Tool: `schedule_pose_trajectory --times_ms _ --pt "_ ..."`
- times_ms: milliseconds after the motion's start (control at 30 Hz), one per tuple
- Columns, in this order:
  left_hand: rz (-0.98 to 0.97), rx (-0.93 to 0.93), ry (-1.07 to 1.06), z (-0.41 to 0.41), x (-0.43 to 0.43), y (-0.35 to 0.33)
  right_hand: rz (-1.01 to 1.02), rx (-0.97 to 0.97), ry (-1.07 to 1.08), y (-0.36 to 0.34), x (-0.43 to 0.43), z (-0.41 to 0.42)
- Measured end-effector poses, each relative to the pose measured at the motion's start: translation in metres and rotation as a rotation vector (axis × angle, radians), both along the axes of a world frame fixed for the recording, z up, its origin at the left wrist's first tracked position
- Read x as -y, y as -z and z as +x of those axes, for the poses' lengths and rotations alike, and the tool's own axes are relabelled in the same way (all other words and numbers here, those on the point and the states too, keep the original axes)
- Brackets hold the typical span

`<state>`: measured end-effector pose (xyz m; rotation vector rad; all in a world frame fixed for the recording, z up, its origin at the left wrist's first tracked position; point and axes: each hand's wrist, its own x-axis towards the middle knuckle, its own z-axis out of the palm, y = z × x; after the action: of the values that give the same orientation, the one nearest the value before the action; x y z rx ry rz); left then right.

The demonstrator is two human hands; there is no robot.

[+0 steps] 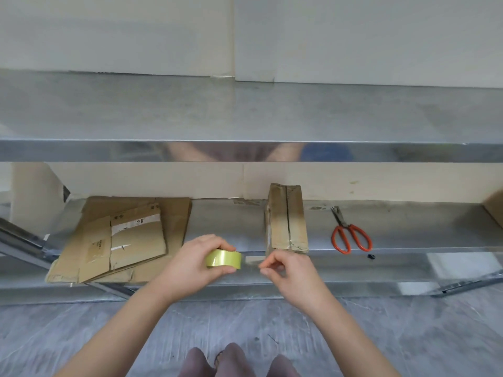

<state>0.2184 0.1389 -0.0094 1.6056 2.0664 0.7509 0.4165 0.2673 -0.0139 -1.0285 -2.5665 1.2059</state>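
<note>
Left hand point(196, 263) grips the tape roll point(223, 258); my right hand point(285, 270) pinches its free end, drawn rightward, with the box point(285, 221) just behind that hand

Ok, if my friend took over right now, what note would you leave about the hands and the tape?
Left hand grips the tape roll. Right hand pinches the tape end, pulled a little off the roll. The small box stands on the lower shelf behind the hands; scissors lie to its right, flattened cardboard to its left. Done: tape started. Left, probably: tape the box's seam, cut with scissors.
</note>
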Motion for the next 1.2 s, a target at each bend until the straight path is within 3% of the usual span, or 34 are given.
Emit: schedule_pose_trajectory --times_ms 200,300,433,533,733,1200 --pt "-0.044 -0.169 -0.152 0.027 -0.034 -0.003 0.050 -0.033 0.067 -0.023 -0.023 0.032" --pt "-0.086 -0.104 -0.074 0.035 -0.044 -0.008 0.073 -0.006 0.095 -0.028 -0.043 0.044" --pt "-0.103 0.118 -0.042 0.043 -0.042 -0.015 0.103 0.018 0.152 -0.025 -0.069 0.062" --pt "-0.062 0.083 -0.035 0.048 -0.043 -0.016 0.113 0.032 0.129 -0.021 -0.079 0.071" --pt "-0.096 -0.085 -0.145 0.052 -0.059 -0.012 -0.007 -0.007 0.190 -0.012 -0.086 0.077" --pt "-0.283 -0.060 -0.167 0.039 -0.080 0.027 -0.274 0.062 0.240 0.028 -0.113 0.055"
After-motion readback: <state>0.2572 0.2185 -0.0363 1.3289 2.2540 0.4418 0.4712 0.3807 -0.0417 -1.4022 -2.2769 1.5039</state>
